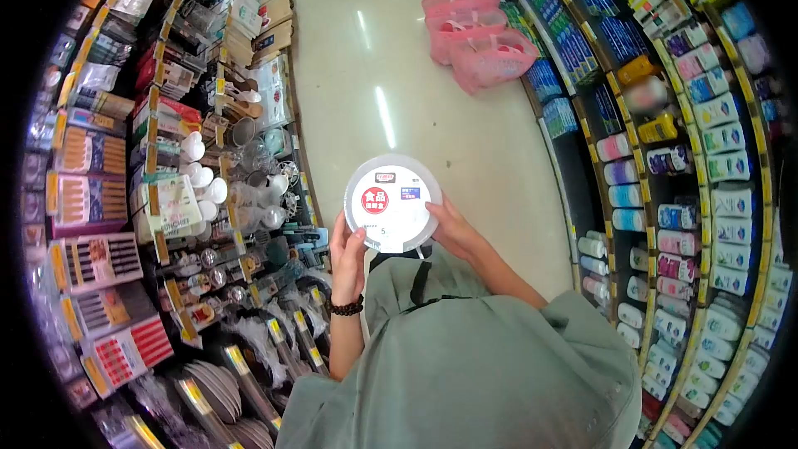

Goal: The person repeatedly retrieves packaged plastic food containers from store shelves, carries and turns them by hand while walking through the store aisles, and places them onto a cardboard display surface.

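Note:
A round food container (395, 218) with a pale rim and a white label, marked with a red circle and a small blue patch, is held up in front of the body, label facing the camera. My left hand (347, 254) grips its lower left edge, thumb on the front, with a dark bead bracelet on the wrist. At the right edge my right hand (453, 224) holds the same container, its fingers partly hidden behind it.
Shelves of kitchenware (199, 191) line the left side, with knife sets and ladles. Bottles and packs fill the shelves (665, 191) on the right. Pink bags (490, 56) stand on the pale aisle floor (490, 141) ahead, beside the right shelves.

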A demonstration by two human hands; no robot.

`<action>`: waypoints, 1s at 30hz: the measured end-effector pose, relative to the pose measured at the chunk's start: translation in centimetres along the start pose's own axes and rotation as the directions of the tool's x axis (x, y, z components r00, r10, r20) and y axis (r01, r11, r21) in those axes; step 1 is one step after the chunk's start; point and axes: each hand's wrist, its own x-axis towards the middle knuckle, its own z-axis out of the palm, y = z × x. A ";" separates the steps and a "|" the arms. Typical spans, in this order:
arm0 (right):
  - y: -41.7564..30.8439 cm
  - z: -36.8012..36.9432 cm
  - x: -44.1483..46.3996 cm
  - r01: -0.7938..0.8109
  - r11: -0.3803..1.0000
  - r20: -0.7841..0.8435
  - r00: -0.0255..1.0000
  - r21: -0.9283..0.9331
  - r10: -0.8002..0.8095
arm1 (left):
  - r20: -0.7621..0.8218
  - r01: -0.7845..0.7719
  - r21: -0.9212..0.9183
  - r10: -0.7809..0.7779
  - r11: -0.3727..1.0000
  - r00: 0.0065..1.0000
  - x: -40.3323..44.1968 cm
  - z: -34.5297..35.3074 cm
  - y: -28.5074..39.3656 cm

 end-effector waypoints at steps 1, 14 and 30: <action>-0.9 -0.5 1.7 -0.018 1.000 -0.001 1.000 -0.008 0.018 | 0.002 0.014 -0.023 -0.014 1.000 1.000 2.2 0.0 0.2; -21.1 2.1 29.1 -0.012 0.980 -0.103 0.995 -0.200 -0.009 | 0.209 0.083 -0.118 -0.057 0.990 0.976 37.0 0.6 11.3; -37.4 4.6 60.4 0.007 1.000 -0.113 0.994 -0.008 -0.008 | 0.169 0.029 0.095 -0.045 0.995 0.985 71.2 1.2 23.8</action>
